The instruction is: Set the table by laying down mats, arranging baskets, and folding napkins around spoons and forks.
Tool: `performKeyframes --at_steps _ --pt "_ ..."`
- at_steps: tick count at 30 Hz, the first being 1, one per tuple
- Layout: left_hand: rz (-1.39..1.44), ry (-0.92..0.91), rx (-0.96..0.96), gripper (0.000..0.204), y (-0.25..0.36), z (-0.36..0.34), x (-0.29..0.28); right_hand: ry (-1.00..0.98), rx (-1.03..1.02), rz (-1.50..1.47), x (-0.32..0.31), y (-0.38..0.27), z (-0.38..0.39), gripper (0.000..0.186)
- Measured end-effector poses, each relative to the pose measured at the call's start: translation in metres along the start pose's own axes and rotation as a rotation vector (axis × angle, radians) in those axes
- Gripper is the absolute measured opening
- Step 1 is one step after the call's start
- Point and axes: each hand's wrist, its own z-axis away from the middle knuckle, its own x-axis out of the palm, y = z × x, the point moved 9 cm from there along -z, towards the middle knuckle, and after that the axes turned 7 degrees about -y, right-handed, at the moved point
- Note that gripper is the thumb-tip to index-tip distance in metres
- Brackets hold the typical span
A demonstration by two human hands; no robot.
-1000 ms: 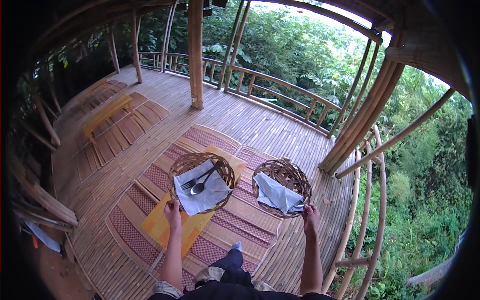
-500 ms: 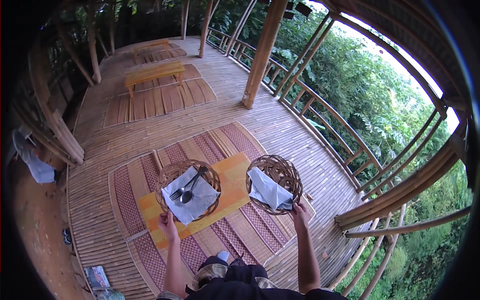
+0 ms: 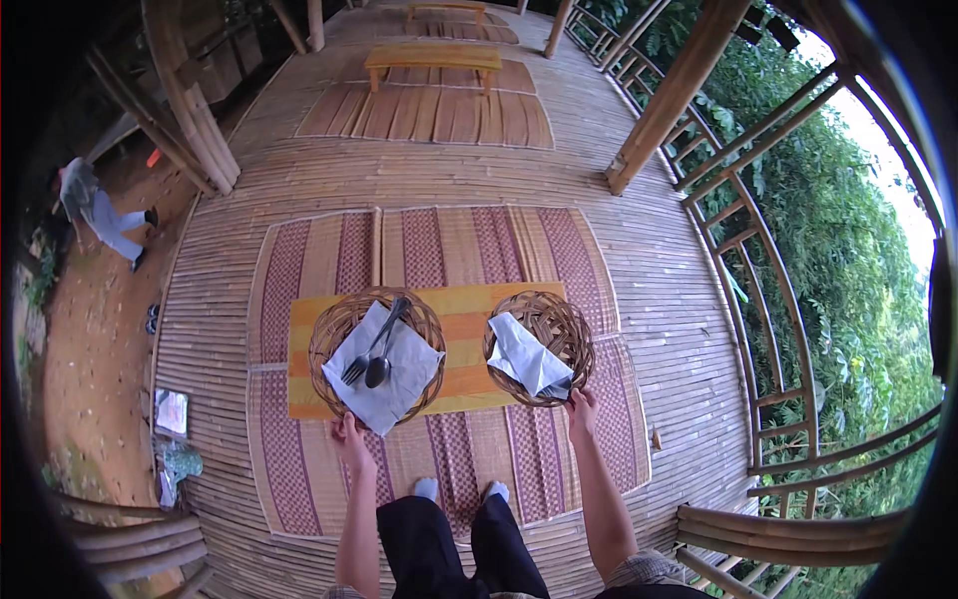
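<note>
- Your left hand [image 3: 348, 435] grips the near rim of the left woven basket tray [image 3: 329, 344], fingers closed on the edge.
- Inside that tray: a grey cloth napkin [image 3: 399, 384] spread flat, w/ a fork [image 3: 365, 354] and a spoon [image 3: 382, 357] lying on top, side by side, handles pointing away from you.
- Your right hand [image 3: 581, 409] is closed on the near rim of the right woven basket tray [image 3: 564, 334].
- That tray holds a folded pale napkin [image 3: 522, 354]; a bit of dark metal peeks out at its near corner, too small to tell what it is.
- Both trays are held level, side by side, a gap btwn them, not touching.
- Below them lies a yellow-orange striped runner [image 3: 464, 344], stretched left-right across two checked maroon-and-tan woven mats [image 3: 439, 250] on the bamboo floor [image 3: 639, 260].
- Your dark trouser legs and pale toes [image 3: 427, 488] show at the near mat edge, btwn your forearms.
- Farther off: a low wooden bench [image 3: 434, 57] by another mat, bamboo posts, a curved bamboo railing [image 3: 768, 290] on the right w/ green foliage beyond.
- Far left, on bare ground off the deck, another person [image 3: 95, 210] stands, well apart from you.
</note>
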Motion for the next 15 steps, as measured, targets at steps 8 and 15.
performKeyframes --at_steps 8,15 --pt "0.001 0.177 -0.01 0.012 -0.092 -0.006 -0.023 -0.007 0.07 0.038 -0.021 0.121 -0.1 0.012" --pt "0.028 0.201 0.02 0.01 -0.173 -0.018 -0.071 0.02 0.119 0.033 -0.044 0.208 -0.153 0.007"
